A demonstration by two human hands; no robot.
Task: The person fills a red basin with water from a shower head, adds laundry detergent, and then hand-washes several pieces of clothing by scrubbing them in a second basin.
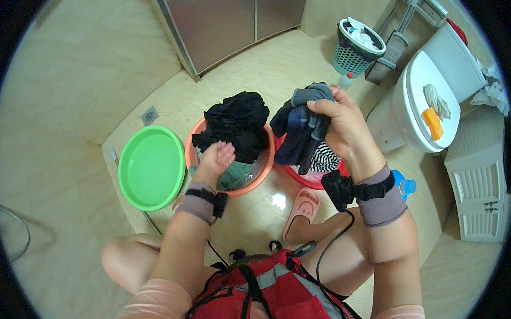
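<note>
My right hand is closed around a bunch of dark blue and grey clothes, raised over a red basin. Beneath the bunch, a black-and-white striped cloth lies in that basin, partly hidden. Over the orange basin, my left hand has its palm turned up and fingers extended, with nothing visible in it. Black clothes are heaped in the orange basin, and a green cloth lies in water at its near side.
A green basin stands on the left beside a floor drain. On the right are a toilet with an orange packet on its lid, a lined waste bin, a blue-capped bottle and a white cabinet.
</note>
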